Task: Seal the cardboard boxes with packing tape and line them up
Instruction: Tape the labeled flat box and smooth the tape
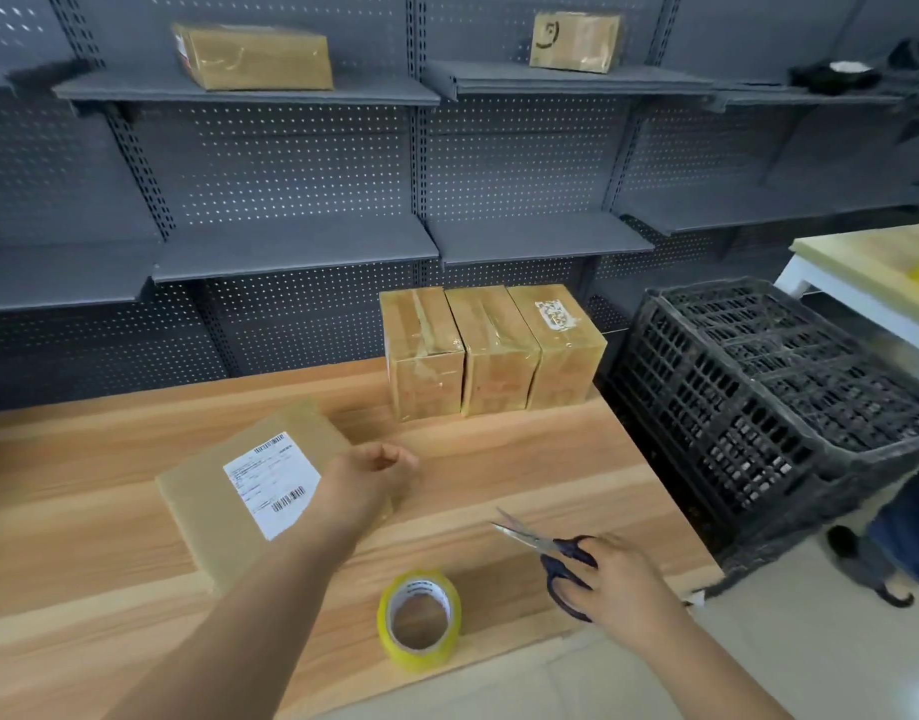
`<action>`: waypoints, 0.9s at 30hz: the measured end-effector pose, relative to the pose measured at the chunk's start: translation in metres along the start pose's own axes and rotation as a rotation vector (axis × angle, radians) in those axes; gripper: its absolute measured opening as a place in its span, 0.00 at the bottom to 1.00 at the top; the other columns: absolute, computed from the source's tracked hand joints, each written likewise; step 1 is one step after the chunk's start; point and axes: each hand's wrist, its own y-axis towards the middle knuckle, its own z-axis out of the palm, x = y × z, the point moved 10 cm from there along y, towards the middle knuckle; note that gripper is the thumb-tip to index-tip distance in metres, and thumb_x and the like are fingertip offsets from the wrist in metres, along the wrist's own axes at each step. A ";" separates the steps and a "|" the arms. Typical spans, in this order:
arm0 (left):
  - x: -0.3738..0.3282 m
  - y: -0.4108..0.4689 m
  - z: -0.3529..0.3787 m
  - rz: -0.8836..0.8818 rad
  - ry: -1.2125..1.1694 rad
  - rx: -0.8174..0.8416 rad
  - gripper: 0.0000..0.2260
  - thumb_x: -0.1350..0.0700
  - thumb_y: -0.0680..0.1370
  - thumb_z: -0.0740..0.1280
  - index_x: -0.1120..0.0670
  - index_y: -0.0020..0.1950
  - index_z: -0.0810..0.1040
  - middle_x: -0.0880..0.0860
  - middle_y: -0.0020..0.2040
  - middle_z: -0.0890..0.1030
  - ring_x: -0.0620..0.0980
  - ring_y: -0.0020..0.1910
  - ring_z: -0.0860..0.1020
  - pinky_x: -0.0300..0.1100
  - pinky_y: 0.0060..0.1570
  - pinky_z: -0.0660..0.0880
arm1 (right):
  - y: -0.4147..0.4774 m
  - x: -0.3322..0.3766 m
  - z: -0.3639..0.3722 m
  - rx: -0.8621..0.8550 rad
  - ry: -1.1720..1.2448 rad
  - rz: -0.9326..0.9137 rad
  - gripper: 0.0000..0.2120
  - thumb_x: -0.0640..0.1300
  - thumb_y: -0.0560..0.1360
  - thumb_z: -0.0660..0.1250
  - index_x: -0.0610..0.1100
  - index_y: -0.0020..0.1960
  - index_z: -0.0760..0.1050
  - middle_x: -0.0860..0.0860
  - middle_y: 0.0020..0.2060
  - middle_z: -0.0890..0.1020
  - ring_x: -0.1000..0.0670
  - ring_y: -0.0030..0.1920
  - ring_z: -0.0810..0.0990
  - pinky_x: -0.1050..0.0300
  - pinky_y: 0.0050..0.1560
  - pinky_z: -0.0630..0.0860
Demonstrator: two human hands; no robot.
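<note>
A labelled box [239, 491] lies flat on the left half of the wooden counter [551, 459]. The left hand [374, 475] is at its right edge, with the fingers curled over that edge and gripping it. Near the counter's right edge, the right hand [623, 584] grasps the dark scissors [545, 550], whose blades are a little apart. The yellow tape roll [420, 618] rests by the front edge. Three sealed boxes [491, 350] stand touching, side by side, at the far edge.

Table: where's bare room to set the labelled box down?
Bare wood left of the sealed row, along the far edge of the table; also between that row and the scissors. Crowded at the near edge: tape roll, scissors.
</note>
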 end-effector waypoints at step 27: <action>0.074 0.029 0.089 -0.371 -0.259 0.035 0.09 0.58 0.81 0.63 0.56 0.54 0.82 0.51 0.42 0.80 0.49 0.38 0.77 0.42 0.43 0.73 | 0.095 0.016 0.050 0.218 0.816 0.191 0.16 0.55 0.73 0.72 0.58 0.60 0.77 0.59 0.54 0.79 0.55 0.54 0.79 0.60 0.51 0.73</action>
